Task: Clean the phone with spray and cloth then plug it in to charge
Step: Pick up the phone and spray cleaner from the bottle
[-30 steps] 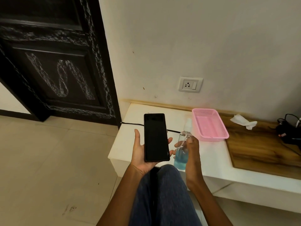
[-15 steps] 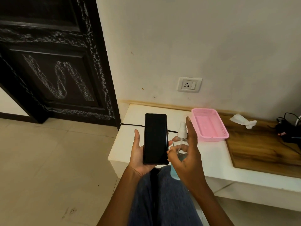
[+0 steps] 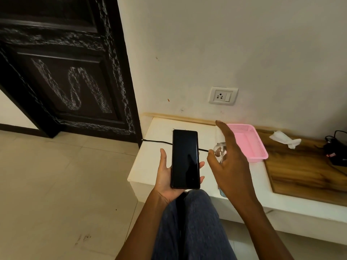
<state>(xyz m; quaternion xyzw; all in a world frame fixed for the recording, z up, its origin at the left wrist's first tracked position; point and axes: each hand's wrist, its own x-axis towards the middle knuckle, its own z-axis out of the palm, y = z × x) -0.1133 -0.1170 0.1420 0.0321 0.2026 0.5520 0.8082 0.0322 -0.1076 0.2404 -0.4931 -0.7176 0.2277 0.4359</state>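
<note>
The left hand (image 3: 166, 177) cradles the phone (image 3: 185, 159) from beneath, thumb up along its 9 o'clock edge and fingertips curled round the 3 o'clock edge. The phone stands long-side upright in the view, dark screen facing the camera, just in front of the white tabletop (image 3: 150, 166) and above the person's knee in blue jeans (image 3: 189, 222).

At 3 o'clock from the phone, just beside it, the right hand (image 3: 229, 162) holds the clear spray bottle (image 3: 219, 148). The thumb and lower fingers wrap the bottle's shoulder while the forefinger stretches straight up toward 12 o'clock. Most of the bottle is hidden behind the hand; a sliver of its blue-tinted base shows at the hand's 6 o'clock edge, and the nozzle cannot be made out.

A black cable (image 3: 159, 142) runs across the tabletop from its 9 o'clock edge and passes behind the phone. A pink basket (image 3: 249, 141) sits on the tabletop at 3 o'clock from the right hand, partly covered by it. Further toward 3 o'clock a crumpled white cloth (image 3: 283, 138) lies on a wooden board (image 3: 304, 175), and black gear (image 3: 336, 149) sits at the far edge. A wall socket (image 3: 223, 95) is set in the wall at 12 o'clock above the hands. A dark carved door (image 3: 65, 72) stands toward 10 o'clock.
</note>
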